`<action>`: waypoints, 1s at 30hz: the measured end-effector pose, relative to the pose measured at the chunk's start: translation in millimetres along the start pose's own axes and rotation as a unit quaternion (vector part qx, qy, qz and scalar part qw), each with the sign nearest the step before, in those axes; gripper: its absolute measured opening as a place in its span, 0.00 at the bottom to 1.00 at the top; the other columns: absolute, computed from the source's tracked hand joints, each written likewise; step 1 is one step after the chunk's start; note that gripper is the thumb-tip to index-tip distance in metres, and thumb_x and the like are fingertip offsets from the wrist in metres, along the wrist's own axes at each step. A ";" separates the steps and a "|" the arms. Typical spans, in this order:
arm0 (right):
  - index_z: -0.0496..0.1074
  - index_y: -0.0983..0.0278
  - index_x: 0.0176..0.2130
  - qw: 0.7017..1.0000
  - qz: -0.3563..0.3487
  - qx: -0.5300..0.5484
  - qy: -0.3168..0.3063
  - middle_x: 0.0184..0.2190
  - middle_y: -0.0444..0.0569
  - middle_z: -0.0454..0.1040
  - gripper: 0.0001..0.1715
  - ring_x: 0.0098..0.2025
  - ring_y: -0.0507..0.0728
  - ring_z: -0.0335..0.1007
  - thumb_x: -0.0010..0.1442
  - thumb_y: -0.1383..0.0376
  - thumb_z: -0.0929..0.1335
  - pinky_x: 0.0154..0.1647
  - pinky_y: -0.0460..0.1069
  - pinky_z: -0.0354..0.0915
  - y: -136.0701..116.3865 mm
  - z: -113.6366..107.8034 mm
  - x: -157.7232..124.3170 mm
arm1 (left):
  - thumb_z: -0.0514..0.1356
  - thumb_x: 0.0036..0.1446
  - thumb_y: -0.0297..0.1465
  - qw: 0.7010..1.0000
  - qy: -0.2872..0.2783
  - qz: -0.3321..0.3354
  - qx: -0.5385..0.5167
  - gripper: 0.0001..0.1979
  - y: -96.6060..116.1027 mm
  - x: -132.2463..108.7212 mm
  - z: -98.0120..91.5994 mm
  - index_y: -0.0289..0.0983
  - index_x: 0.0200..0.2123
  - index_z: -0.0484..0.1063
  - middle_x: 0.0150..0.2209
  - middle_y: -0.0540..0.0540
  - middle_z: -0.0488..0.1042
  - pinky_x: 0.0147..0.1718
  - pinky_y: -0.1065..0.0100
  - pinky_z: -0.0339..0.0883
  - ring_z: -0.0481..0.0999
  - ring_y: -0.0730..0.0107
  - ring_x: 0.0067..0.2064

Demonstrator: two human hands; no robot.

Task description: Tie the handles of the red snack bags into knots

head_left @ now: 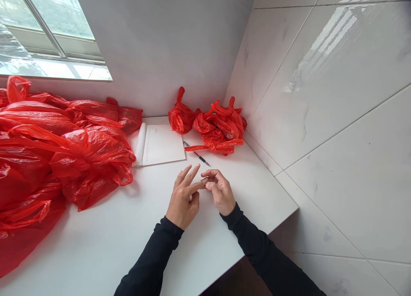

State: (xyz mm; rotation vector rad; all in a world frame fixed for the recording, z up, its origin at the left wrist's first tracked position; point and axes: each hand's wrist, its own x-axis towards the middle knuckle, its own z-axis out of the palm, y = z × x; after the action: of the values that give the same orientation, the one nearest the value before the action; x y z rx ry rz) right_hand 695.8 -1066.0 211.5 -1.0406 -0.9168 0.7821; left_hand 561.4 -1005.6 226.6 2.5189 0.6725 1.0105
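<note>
My left hand [184, 197] hovers over the white counter [135, 227] with its fingers stretched out and apart, holding nothing. My right hand [220, 190] is beside it, its fingers curled and touching the left hand's fingertips; nothing shows in it. Both arms wear black sleeves. Just beyond the hands lies a black pen [196, 154], and left of the pen an open white notebook [159, 144]. A small heap of tied red plastic bags [213, 127] sits in the far corner.
A big pile of loose red plastic bags [58, 155] covers the counter's left side. Glossy tiled wall [327, 95] runs along the right. A window [48, 35] is at the upper left. The counter's front edge falls away near my right forearm.
</note>
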 end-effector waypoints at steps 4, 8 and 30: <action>0.71 0.62 0.33 0.995 0.003 0.002 0.098 0.33 0.46 0.72 0.08 0.35 0.54 0.72 0.60 0.61 0.65 0.42 0.53 0.72 3.2 -3.1 3.6 | 0.50 0.65 0.26 0.998 -0.001 -0.039 -0.041 0.21 3.9 0.0 -5.0 0.45 0.55 0.76 0.67 0.48 0.64 0.65 0.42 0.57 0.55 0.55 0.71; 0.73 0.64 0.33 0.995 0.015 0.004 0.094 0.30 0.46 0.73 0.14 0.30 0.53 0.70 0.63 0.57 0.65 0.37 0.52 0.70 2.9 -2.8 4.0 | 0.41 0.72 0.33 0.994 -0.010 -0.087 -0.068 0.24 4.8 1.0 -8.2 0.45 0.54 0.77 0.67 0.52 0.64 0.67 0.47 0.56 0.54 0.59 0.71; 0.67 0.61 0.39 0.996 -0.002 -0.029 0.080 0.20 0.37 0.63 0.17 0.21 0.49 0.60 0.66 0.51 0.65 0.23 0.45 0.62 3.7 0.5 1.5 | 0.58 0.66 0.33 0.989 0.079 -0.039 -0.118 0.17 -6.9 -0.1 1.0 0.50 0.57 0.73 0.55 0.52 0.78 0.64 0.48 0.62 0.70 0.61 0.62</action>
State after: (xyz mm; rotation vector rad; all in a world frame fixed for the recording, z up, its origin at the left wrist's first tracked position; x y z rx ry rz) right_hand 695.5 -1063.4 208.5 -1.1350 -0.8084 0.6621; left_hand 560.0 -1000.0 222.6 2.2098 0.6476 1.1947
